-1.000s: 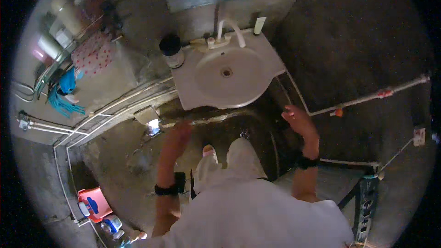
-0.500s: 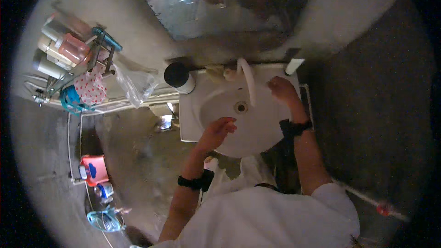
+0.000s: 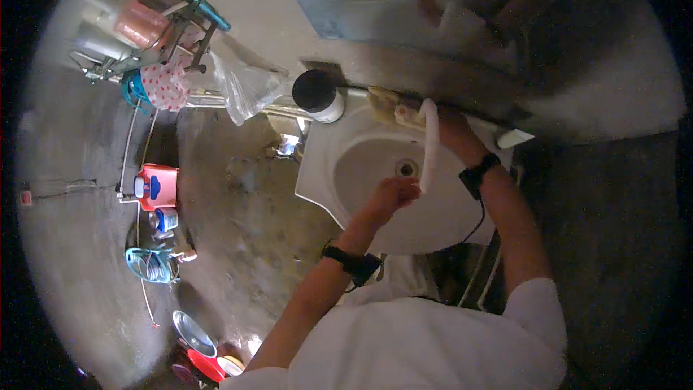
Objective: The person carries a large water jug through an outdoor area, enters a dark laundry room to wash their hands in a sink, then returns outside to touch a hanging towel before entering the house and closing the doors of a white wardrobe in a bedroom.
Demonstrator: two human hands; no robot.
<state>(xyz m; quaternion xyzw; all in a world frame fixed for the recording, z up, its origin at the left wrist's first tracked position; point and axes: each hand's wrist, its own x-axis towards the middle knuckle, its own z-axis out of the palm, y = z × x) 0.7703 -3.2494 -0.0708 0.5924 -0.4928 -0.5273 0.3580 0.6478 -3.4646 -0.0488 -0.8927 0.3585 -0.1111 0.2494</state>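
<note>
A white washbasin [image 3: 346, 191] with a drain hole [image 3: 406, 168] is in front of me. From its back edge rises a white curved faucet [image 3: 432, 146], its spout end close to the drain. Below the spout end, over the bowl, my left hand [image 3: 395, 196] is closed with the fingers curled in; whatever they hold, if anything, is hidden. My right hand [image 3: 458, 133] reaches to the back of the basin, right behind the faucet. Its fingers are dark and partly hidden by the spout, so I cannot see what they touch. Each wrist has a black band.
A jar with a black lid [image 3: 315, 92] stands on the basin's back left corner, a white tube [image 3: 514, 137] at the back right. A wall rack [image 3: 177, 40] with bottles and a plastic bag [image 3: 249, 87] hang left. A pink container [image 3: 159, 186] and basins stand on the floor.
My view has swung, shifting the scene. My right hand has gone from the basin's right side to behind the faucet. My left hand has come up under the spout, its fingers more curled.
</note>
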